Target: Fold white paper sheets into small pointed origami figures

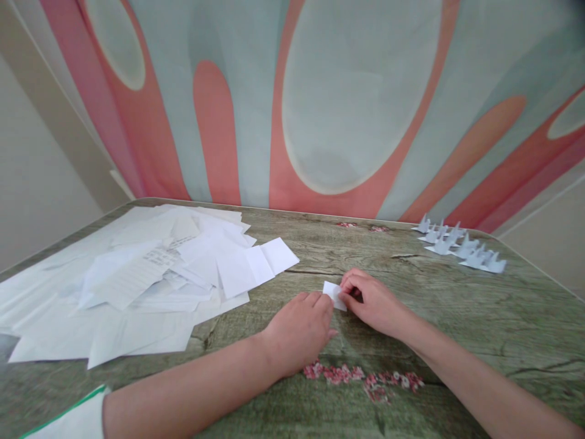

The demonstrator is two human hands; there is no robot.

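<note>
A small folded piece of white paper (335, 295) is held between my two hands, just above or on the wood-patterned table. My left hand (299, 332) has its fingers together over the paper's left lower edge, and they hide part of it. From the right, my right hand (370, 302) pinches the paper's other edge between thumb and fingers. Left of the hands lies a creased white sheet (249, 268) at the edge of a large paper pile.
The spread pile of white papers (137, 329), some with writing, covers the table's left side. Several folded paper cranes (457, 242) stand at the far right. Pink flower patterns (340, 373) show on the tabletop (503, 341). A patterned red and pale-blue backdrop (256, 122) rises behind.
</note>
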